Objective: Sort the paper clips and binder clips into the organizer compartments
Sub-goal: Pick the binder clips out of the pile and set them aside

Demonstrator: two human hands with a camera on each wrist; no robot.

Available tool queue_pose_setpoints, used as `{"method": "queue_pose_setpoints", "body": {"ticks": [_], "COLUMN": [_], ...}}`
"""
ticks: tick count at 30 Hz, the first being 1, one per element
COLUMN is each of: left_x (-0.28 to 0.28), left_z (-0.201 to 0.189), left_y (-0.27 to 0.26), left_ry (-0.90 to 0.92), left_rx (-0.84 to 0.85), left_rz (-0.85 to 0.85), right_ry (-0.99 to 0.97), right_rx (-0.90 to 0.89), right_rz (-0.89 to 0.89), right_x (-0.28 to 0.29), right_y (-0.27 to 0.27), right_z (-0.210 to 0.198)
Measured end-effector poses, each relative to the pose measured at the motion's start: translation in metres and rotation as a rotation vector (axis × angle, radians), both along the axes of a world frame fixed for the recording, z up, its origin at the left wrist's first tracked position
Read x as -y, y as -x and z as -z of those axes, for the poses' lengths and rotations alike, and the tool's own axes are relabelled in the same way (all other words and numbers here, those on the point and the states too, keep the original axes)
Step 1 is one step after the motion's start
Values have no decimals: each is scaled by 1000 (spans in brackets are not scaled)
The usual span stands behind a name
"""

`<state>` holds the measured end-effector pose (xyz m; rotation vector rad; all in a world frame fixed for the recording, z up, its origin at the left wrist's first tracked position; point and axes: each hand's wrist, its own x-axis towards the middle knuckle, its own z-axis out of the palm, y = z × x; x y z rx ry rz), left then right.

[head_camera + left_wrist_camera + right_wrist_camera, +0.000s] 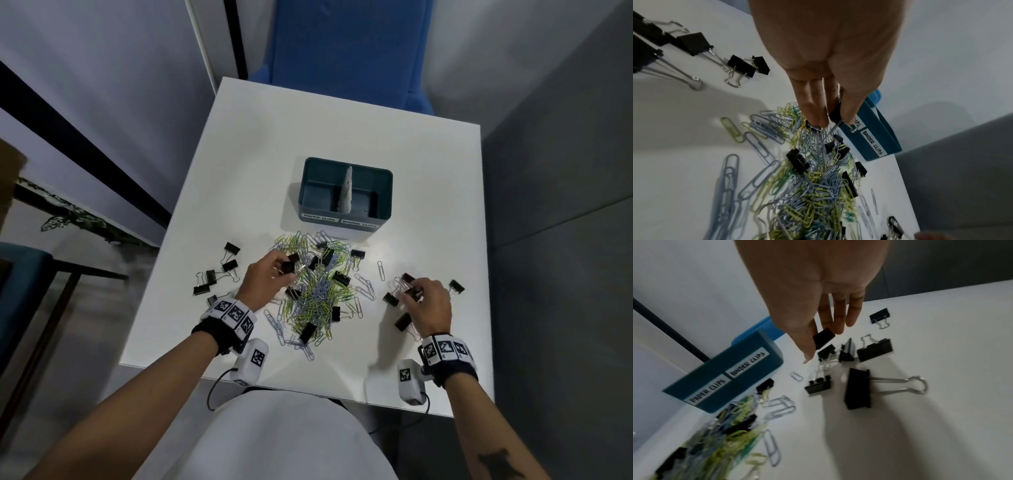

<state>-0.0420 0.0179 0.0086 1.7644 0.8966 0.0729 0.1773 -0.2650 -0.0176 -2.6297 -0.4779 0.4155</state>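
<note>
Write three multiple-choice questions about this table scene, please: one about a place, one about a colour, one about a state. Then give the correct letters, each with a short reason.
1. Where does the organizer stand relative to the pile of paper clips?
A. On the far side of the pile from the person
B. Between the pile and the person
C. On the floor

2. What colour are the binder clips on the table?
A. Red
B. Black
C. White

3. What is the left hand doing?
A. Lying flat on the table
B. Pinching a binder clip over the pile
C. Resting inside the organizer

Answers:
1. A: the head view shows the organizer beyond the pile.
2. B: every binder clip in all the views has a black body.
3. B: the left wrist view shows the fingertips closed on a black clip above the pile.
</note>
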Motion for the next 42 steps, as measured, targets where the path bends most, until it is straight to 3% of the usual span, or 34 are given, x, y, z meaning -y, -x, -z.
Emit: {"method": "queue_pose_setpoints", "body": {"ticks": [4,8,11,16,22,24,27,30,34,38,42], "left_x": [-3,-2,4,13,12,10,1,-17,-49,-68,-67], "left_z": [-11,-18,-21,-26,-24,-22,-14,-2,17,28,22], "left_y": [-1,-2,-7,-10,-3,0,7,21,46,65,64], "left_ry": [248,393,406,401,385,361,200,3,-93,-253,-380], "left_rx": [53,127,122,132,141,138,67,-80,-323,-431,-508], "left_rz": [-148,-123,-62,11,13,-19,-124,-182,-259,-145,-30], "right_ry": [188,31,-173,-409,-542,-541,-419,-259,-160,-74,-41], "right_rx": [62,86,-156,-608,-749,-732,-537,-422,-354,-191,-138], "right_rz": [-31,-201,-383,-371,-233,-198,-225,-318,-437,-530,-446], "right_x": [4,-27,-65,-108,-112,-107,-96,-88,-82,-75,-73], "right_y": [5,38,68,93,100,98,91,85,80,73,58], "right_z": [2,-9,-24,-37,-29,-27,-16,-11,-18,-12,-8]}}
